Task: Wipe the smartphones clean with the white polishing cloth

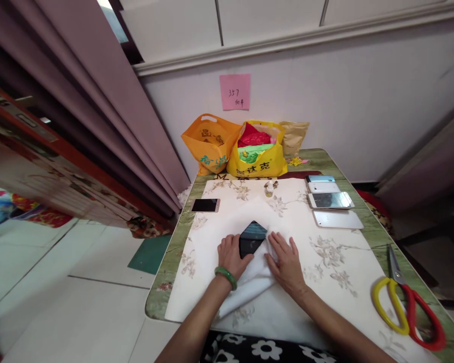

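Observation:
A dark smartphone [252, 237] lies at a slant on a white cloth [245, 292] in the middle of the table. Along the phone's left and lower edges, my left hand [232, 257] grips it, fingers on the far side and thumb near its bottom corner. A green bangle [226, 277] circles that wrist. My right hand [287, 264] is at the phone's right side, with bunched cloth between its thumb and fingers. The cloth's part under both hands is hidden.
Another phone [205, 205] lies at left; several more, including a white one [338, 219], lie at right. Large scissors [399, 290] with yellow and red handles rest near the right edge. An orange bag [212, 143], a yellow bag [259, 164] and a small bottle [269, 189] stand behind.

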### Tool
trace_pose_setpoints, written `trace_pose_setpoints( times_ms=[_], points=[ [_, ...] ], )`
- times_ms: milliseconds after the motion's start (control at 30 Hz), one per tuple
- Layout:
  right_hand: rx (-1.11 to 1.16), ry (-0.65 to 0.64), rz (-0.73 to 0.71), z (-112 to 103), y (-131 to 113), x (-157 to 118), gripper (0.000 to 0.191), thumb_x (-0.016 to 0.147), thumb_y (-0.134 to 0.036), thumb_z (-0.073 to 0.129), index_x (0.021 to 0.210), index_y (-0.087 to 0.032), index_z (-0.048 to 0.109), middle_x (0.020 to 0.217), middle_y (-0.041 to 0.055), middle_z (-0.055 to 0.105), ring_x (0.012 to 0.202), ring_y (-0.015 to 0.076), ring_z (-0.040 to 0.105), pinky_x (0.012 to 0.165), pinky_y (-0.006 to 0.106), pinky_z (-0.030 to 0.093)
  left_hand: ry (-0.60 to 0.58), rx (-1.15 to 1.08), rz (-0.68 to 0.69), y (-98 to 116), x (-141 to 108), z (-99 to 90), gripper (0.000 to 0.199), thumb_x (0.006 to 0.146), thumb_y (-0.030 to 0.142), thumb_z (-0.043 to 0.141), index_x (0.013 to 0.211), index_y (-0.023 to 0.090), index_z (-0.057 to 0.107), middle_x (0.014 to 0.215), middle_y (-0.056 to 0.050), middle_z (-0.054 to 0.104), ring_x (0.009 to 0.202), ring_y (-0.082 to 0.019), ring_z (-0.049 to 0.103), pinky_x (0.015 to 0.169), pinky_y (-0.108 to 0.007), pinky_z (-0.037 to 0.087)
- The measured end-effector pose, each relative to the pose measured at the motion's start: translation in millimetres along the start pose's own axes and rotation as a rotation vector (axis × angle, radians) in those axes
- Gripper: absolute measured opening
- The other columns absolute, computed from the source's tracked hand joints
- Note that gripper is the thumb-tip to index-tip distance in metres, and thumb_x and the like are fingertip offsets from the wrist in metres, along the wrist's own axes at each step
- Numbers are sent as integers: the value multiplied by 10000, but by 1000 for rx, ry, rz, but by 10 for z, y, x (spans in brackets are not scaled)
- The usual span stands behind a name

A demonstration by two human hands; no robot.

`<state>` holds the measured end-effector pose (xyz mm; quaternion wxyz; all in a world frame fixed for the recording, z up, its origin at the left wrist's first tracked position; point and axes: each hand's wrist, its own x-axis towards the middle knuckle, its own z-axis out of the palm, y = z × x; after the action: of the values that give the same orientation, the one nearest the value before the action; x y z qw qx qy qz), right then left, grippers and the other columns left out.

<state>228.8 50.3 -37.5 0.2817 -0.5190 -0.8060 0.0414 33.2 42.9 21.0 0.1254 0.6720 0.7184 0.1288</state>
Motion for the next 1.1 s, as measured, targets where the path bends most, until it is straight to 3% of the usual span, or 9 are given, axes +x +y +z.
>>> trace_pose_setpoints(
  times_ms=[167,300,500,700,833,933,1000,1100],
  points=[
    [-4,1,32,35,28,-40,523,913,-303,417,1422,-184,391,1446,120,447,1360,283,360,1119,565,151,68,-79,2,-160,176,-61,385,828,453,547,1118,200,576,1097,-91,597,1050,-267,535,883,-415,421],
    [5,-5,22,50,37,-48,506,900,-291,428,1396,-193,437,1427,121,471,1326,278,406,1097,528,214,96,28,-83,-295,572,-114,300,901,306,426,1126,196,592,1182,-99,580,1091,-244,530,917,-388,409],
    [27,-34,42,-17,20,-58,479,840,-166,448,1307,-212,541,1389,96,521,1217,244,501,966,430,368,79,114,-73,-179,1145,-77,320,840,278,513,1131,171,593,1198,-142,578,1171,-296,477,969,-443,355],
    [15,-98,1,-124,89,40,577,754,-5,400,1258,-208,592,1358,70,554,1150,224,529,888,374,434,-18,143,-87,-131,1347,-103,141,813,217,535,922,181,617,979,-107,673,971,-241,601,853,-365,413],
    [-53,-107,-43,-218,385,284,488,848,-40,373,1227,-221,622,1356,67,558,1141,229,539,904,387,438,-2,130,-143,-142,1378,-125,130,829,234,517,916,185,602,1022,-124,670,946,-255,621,765,-358,436],
    [-101,-98,-8,-326,668,479,487,853,-43,355,1232,-195,619,1370,81,545,1200,228,509,983,422,395,41,111,-167,-110,1354,-146,150,855,249,489,945,187,592,1008,-120,665,944,-254,620,767,-364,442],
    [-146,-82,27,-411,773,537,529,811,-33,377,1264,-197,594,1380,79,536,1285,248,436,1078,514,267,91,102,-158,-73,1294,-179,197,860,229,478,1018,166,577,1070,-142,638,1031,-269,588,829,-387,434],
    [-178,-80,15,-533,728,471,587,796,-96,423,1365,-219,496,1393,75,523,1368,284,326,1108,624,53,156,83,-71,-18,1087,-234,304,855,242,508,1137,133,534,1220,-168,552,1197,-281,479,957,-417,382]
  ],
)
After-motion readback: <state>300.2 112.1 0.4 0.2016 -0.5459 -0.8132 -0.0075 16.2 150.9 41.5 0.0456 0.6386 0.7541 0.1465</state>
